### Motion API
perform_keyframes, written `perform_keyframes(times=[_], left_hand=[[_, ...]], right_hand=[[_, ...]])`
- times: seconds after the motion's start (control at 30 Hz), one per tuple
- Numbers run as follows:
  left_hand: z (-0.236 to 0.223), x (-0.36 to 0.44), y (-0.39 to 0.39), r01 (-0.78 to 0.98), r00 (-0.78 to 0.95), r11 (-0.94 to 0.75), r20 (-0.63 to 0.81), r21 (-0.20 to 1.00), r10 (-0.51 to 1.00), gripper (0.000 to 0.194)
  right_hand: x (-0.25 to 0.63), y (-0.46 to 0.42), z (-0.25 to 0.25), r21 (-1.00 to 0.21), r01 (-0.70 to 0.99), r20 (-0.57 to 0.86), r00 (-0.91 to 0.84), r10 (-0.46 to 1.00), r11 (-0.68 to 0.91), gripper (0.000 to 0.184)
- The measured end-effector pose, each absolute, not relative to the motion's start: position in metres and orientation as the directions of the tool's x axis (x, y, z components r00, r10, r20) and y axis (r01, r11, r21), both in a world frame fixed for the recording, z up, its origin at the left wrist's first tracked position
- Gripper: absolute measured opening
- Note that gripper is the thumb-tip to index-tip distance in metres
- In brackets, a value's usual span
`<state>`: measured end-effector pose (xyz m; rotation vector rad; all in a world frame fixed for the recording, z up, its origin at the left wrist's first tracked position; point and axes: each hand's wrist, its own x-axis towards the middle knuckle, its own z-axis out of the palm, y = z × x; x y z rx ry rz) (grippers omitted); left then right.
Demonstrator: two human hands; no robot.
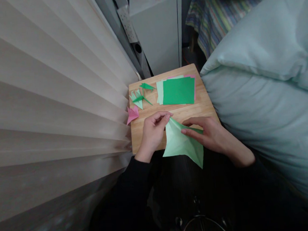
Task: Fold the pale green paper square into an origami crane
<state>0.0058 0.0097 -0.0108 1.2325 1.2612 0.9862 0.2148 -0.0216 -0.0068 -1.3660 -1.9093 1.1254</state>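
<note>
A light green sheet of origami paper point(182, 143) with creases in it hangs between my hands, over the near edge of the small wooden table point(148, 117). My left hand point(155, 128) pinches its top corner between thumb and fingertips. My right hand point(208, 132) grips the sheet at its right side, thumb on the front and fingers behind. Farther back lies a stack of paper sheets point(179, 91), dark green on top with light green and pink edges showing. Folded green paper shapes point(141, 98) and a pink folded shape point(132, 114) rest at the table's left side.
A pleated pale curtain point(61, 102) runs along the left, touching the table's side. Bluish bedding point(268, 69) bulges against the right. Behind the table stands a white cabinet point(157, 32). Below, a metal chair base point(203, 229) shows.
</note>
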Motion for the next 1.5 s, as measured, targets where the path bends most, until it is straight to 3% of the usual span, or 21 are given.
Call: perform_keyframes(times=[0.23, 0.47, 0.63, 0.8, 1.17, 1.4, 1.5], left_hand=[[-0.006, 0.008, 0.009, 0.131, 0.197, 0.157, -0.181, 0.979, 0.964, 0.016], [-0.004, 0.008, 0.008, 0.139, 0.204, 0.115, -0.142, 0.984, 0.969, 0.011], [0.004, 0.009, 0.006, 0.126, 0.211, 0.171, -0.195, 0.977, 0.958, 0.015], [0.002, 0.009, 0.006, 0.151, 0.215, 0.099, -0.13, 0.984, 0.968, 0.022], [-0.001, 0.001, 0.012, 0.175, 0.168, 0.056, -0.086, 0.983, 0.982, 0.013], [0.004, 0.013, 0.004, 0.162, 0.282, 0.092, -0.136, 0.983, 0.95, 0.042], [0.0, 0.021, 0.0, 0.15, 0.278, 0.112, -0.15, 0.982, 0.949, 0.038]], right_hand=[[0.231, -0.018, 0.002, -0.962, 0.245, -0.21, -0.374, 0.904, -0.122, 0.039], [0.245, -0.021, 0.004, -0.892, -0.078, -0.308, -0.616, 0.725, -0.445, 0.061], [0.236, -0.018, 0.003, -0.924, 0.092, -0.371, -0.455, 0.809, -0.372, 0.055], [0.228, -0.017, -0.003, -0.943, 0.193, -0.328, -0.389, 0.861, -0.271, 0.049], [0.23, -0.017, 0.001, -0.949, 0.226, -0.29, -0.348, 0.891, -0.221, 0.052], [0.228, -0.017, 0.001, -0.962, 0.192, -0.252, -0.361, 0.898, -0.193, 0.051], [0.227, -0.018, 0.001, -0.967, 0.186, -0.236, -0.375, 0.896, -0.177, 0.05]])
